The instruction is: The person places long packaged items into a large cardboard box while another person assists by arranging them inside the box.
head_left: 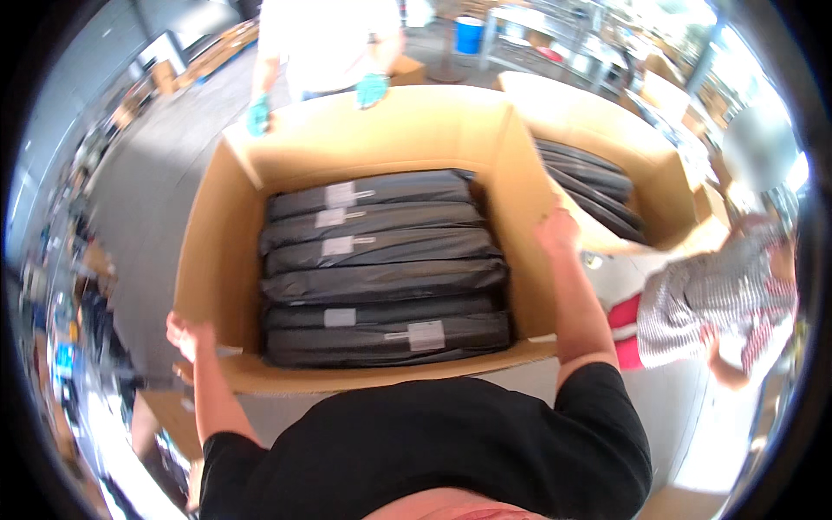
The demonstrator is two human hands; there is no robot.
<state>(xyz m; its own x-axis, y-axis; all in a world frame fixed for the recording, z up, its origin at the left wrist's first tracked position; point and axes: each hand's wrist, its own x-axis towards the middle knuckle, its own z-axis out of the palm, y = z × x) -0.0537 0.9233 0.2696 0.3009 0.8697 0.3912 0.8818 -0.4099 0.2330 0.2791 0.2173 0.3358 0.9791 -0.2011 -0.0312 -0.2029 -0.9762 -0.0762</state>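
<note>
The cardboard box [381,147], centred, long axis running nine to three o'clock, hid most fingers of the left hand [186,336] and right hand [555,230] gripping its side flaps.

Large open cardboard box [217,260], upright, flaps raised, packed with flat dark wrapped bundles [381,282] (white labels on several)

Flat bags [381,269] lie stacked in the big box [217,251], a second box [641,165] of bags stands right behind it, and a person [325,35] stands at its far side.
</note>
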